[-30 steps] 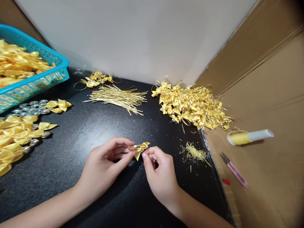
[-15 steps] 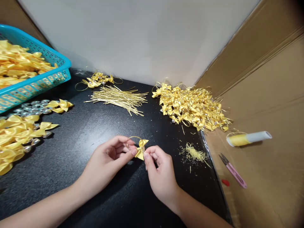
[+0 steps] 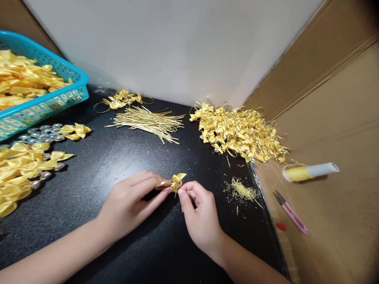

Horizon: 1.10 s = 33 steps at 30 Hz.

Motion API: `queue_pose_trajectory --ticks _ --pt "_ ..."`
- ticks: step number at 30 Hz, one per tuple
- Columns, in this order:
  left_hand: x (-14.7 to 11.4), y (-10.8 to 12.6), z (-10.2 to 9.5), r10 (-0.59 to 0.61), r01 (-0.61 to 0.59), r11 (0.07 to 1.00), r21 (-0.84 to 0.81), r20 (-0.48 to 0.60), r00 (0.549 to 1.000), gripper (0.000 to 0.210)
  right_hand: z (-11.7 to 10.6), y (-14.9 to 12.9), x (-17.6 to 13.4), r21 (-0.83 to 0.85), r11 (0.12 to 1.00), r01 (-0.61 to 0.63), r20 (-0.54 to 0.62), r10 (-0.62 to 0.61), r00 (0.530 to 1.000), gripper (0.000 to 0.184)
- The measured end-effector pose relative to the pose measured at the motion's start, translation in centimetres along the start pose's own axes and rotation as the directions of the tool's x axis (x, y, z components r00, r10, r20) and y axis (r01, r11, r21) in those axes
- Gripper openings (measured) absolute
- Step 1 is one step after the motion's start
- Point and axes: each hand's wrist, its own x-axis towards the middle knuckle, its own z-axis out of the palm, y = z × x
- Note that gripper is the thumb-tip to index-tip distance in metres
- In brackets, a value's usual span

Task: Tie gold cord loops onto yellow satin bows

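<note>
Between my two hands, just above the black tabletop (image 3: 142, 252), is a yellow ribbon bow (image 3: 177, 182) with a gold cord loop (image 3: 162, 184) on its left side. My left hand (image 3: 130, 201) pinches the bow and its loop between thumb and fingers. Closed at the bow's right edge, my right hand (image 3: 199, 209) has thumb and forefinger pressed together; what lies between those fingertips is too small to make out. The bow is turned nearly edge-on, so its middle is partly hidden.
Gold cord lengths (image 3: 148, 122) lie at the back. Looped bows (image 3: 237, 132) are heaped right of them. Thread scraps (image 3: 243, 191), pink snips (image 3: 291, 213) and a yellow thread spool (image 3: 309, 172) lie right. Left are a blue basket (image 3: 79, 81), loose bows (image 3: 20, 165) and silver beads (image 3: 40, 136).
My left hand has rolled over, back upward, turning the bow and its cord loop from facing me to nearly edge-on. My right hand has stayed in place.
</note>
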Motion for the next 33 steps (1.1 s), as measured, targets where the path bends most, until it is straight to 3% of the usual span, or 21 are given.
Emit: queue_pose_trajectory --ticks 5,10,17,26,33 --pt "0.10 -0.20 0.08 0.174 -0.172 0.965 0.196 0.011 0.985 0.006 0.01 -0.03 0.08 0.012 1.000 -0.021 0.005 0.020 1.000 0.016" --pt "-0.08 -0.21 0.35 0.243 -0.237 0.917 0.322 0.023 0.970 0.010 0.04 -0.30 0.16 0.011 1.000 -0.024 0.004 0.024 1.000 0.017" --pt "0.23 -0.09 0.22 0.235 -0.243 0.923 0.298 0.064 0.970 0.009 0.03 -0.22 0.13 0.004 1.000 -0.022 0.001 0.022 1.000 0.016" --pt "0.32 -0.04 0.09 0.139 -0.150 0.969 0.197 0.070 0.988 0.011 0.14 -0.21 0.18 0.001 1.000 -0.011 -0.004 0.011 1.000 0.016" --pt "0.08 -0.15 0.28 0.190 -0.194 0.954 0.227 0.039 0.981 0.009 0.12 -0.29 0.15 -0.001 1.000 -0.018 -0.005 0.018 1.000 0.017"
